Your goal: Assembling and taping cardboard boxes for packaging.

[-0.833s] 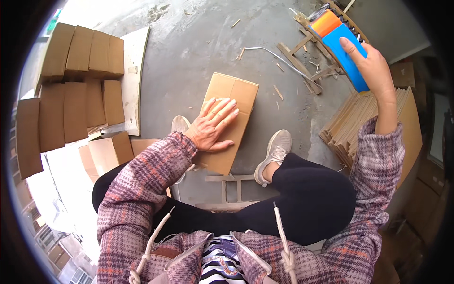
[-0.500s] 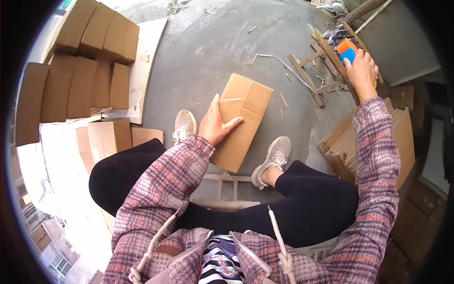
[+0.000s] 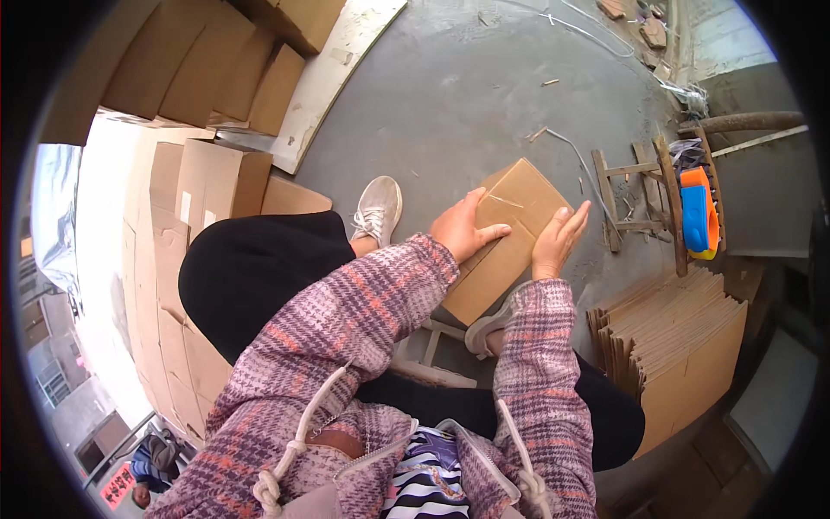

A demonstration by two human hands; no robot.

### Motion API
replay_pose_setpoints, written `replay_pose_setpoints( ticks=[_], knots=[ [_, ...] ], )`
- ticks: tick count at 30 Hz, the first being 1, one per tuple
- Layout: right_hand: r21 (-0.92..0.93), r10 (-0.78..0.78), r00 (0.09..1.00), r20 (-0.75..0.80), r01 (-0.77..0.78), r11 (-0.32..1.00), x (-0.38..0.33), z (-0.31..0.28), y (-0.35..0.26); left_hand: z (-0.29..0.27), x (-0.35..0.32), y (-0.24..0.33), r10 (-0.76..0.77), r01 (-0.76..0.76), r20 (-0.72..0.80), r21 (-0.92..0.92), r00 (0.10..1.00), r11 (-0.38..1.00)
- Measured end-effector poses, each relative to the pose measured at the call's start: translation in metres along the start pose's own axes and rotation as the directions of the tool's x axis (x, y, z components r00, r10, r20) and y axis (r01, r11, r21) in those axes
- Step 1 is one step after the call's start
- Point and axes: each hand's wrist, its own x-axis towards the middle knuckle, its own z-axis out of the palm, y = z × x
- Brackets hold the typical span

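A closed brown cardboard box stands tilted between my two hands, above the floor between my feet. A glossy strip of clear tape shows on its upper face. My left hand grips its left side, thumb lying across the cardboard. Against the right side presses my right hand, its fingers pointing up along the edge. To the right, a blue and orange plastic tool that looks like a tape dispenser rests on an upturned wooden stool, out of my hands.
Flat cardboard sheets stand stacked by my right knee. Several finished boxes are piled at the far left, with more cardboard boxes by my left knee. A bent wire and wood scraps lie on the concrete floor.
My right hand has left the blue and orange tool on the stool and come to the box's right side. My left hand still holds the box. The view has swung round.
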Motion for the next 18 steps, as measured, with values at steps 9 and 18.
replay_pose_setpoints(
  ticks=[9,18],
  knots=[
    [0.657,0.236,0.640,0.731,-0.754,0.013,-0.026,0.008,0.001,-0.018,0.017,-0.016,-0.075,0.173,0.310,-0.302,0.948,0.938],
    [0.487,0.279,0.515,0.810,-0.857,0.167,-0.024,0.036,0.014,-0.005,0.030,-0.031,-0.177,0.298,0.384,-0.283,0.906,0.912]
  ],
)
